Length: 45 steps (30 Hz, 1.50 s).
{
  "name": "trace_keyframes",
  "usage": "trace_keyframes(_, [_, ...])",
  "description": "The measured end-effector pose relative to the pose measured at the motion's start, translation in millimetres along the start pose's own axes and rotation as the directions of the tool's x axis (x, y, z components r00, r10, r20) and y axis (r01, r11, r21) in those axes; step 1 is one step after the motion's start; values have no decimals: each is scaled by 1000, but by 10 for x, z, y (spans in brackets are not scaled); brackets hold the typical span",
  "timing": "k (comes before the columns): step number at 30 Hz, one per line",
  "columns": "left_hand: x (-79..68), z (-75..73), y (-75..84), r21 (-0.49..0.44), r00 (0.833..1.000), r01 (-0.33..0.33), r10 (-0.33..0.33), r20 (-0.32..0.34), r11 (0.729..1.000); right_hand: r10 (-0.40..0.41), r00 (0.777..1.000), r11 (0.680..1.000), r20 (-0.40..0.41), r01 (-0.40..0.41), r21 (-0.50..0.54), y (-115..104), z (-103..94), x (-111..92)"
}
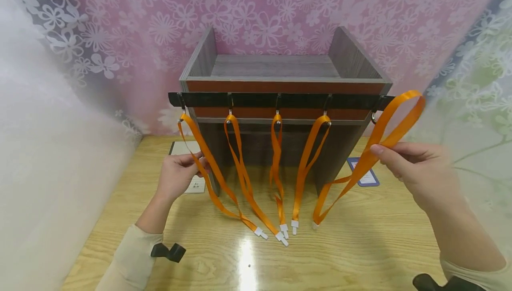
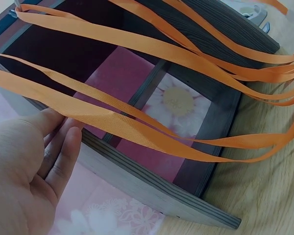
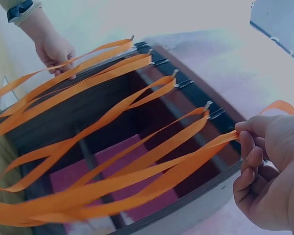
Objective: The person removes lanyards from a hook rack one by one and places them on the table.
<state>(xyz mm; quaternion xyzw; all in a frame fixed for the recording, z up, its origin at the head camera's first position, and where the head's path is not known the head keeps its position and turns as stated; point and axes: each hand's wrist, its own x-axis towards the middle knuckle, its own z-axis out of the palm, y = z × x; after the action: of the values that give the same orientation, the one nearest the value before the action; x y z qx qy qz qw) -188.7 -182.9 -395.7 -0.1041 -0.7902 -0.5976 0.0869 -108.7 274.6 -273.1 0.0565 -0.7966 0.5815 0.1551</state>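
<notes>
At the right end of the rack, my right hand (image 1: 424, 175) pinches an orange lanyard (image 1: 368, 155) between thumb and fingers. Its loop stands up above the hand, close beside the end hook ring (image 1: 374, 117), and its lower end hangs toward the table. My left hand (image 1: 178, 173) has its fingertips at the leftmost lanyard (image 1: 216, 171), pinching the strap's edge; the strap partly covers them in the left wrist view. That lanyard hangs from the left hook (image 1: 182, 112). Three more orange lanyards, the middle one (image 1: 277, 149) among them, hang between, their white clips (image 1: 284, 229) low over the table.
The black hook bar (image 1: 256, 100) runs across the front of a grey wooden shelf (image 1: 276, 66). On the wooden table (image 1: 360, 246), a blue-framed badge (image 1: 366, 175) lies behind the right lanyard and a white card (image 1: 196, 185) by my left hand. Flowered cloth (image 1: 256, 6) hangs behind.
</notes>
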Motion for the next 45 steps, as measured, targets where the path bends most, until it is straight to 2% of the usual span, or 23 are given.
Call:
trace_keyframes(6, [24, 2, 15, -8, 1000, 25, -25, 8, 1000, 29, 996, 995, -87, -37, -95, -124, -177, -27])
trace_keyframes(9, [26, 2, 20, -18, 999, 39, -39, 15, 999, 48, 992, 998, -116, -51, -26, -145, -250, -52])
trace_keyframes(12, [22, 3, 17, -15, 999, 38, -38, 11, 999, 43, 987, 999, -155, -47, -20, -145, -314, -54])
trace_keyframes(16, [16, 8, 10, -33, 999, 45, -45, 6, 998, -48, 975, 997, -217, 35, -63, -93, -389, -20])
trace_keyframes(19, [9, 10, 4, -67, 999, 52, -52, 8, 996, -125, 967, 987, -222, 144, 74, -13, -444, 12])
trace_keyframes(22, [0, 10, -7, -86, 999, 55, -55, 2, 995, -236, 955, 931, -178, 275, 241, 89, -519, 56])
trace_keyframes(24, [-3, 11, -13, -83, 999, 51, -52, -4, 995, -264, 946, 908, -186, 309, 283, 147, -581, 68])
trace_keyframes(25, [-5, 10, -17, -78, 999, 49, -50, -6, 996, -264, 943, 908, -202, 313, 280, 172, -612, 68])
trace_keyframes(27, [-4, 10, -20, -65, 999, 42, -43, -11, 997, -213, 939, 934, -270, 277, 227, 213, -669, 56])
trace_keyframes(29, [0, 9, -20, -60, 999, 34, -35, -12, 998, -129, 931, 976, -342, 180, 124, 235, -722, 35])
trace_keyframes(31, [3, 8, -15, -57, 999, 29, -30, -14, 998, -70, 931, 997, -358, 79, 11, 253, -783, 13])
trace_keyframes(34, [9, 11, -3, -58, 999, 32, -34, -22, 998, -37, 938, 994, -344, -1, -111, 287, -859, -1])
trace_keyframes(39, [7, 16, 4, -64, 998, 52, -53, -22, 997, 9, 953, 989, -304, -53, -137, 387, -972, -12])
trace_keyframes(41, [4, 18, 3, -69, 998, 52, -53, -18, 996, 10, 958, 990, -286, -49, -129, 439, -1010, -17])
trace_keyframes(45, [2, 18, -5, -70, 999, 47, -48, -16, 996, -25, 969, 983, -247, -21, -181, 531, -1065, -66])
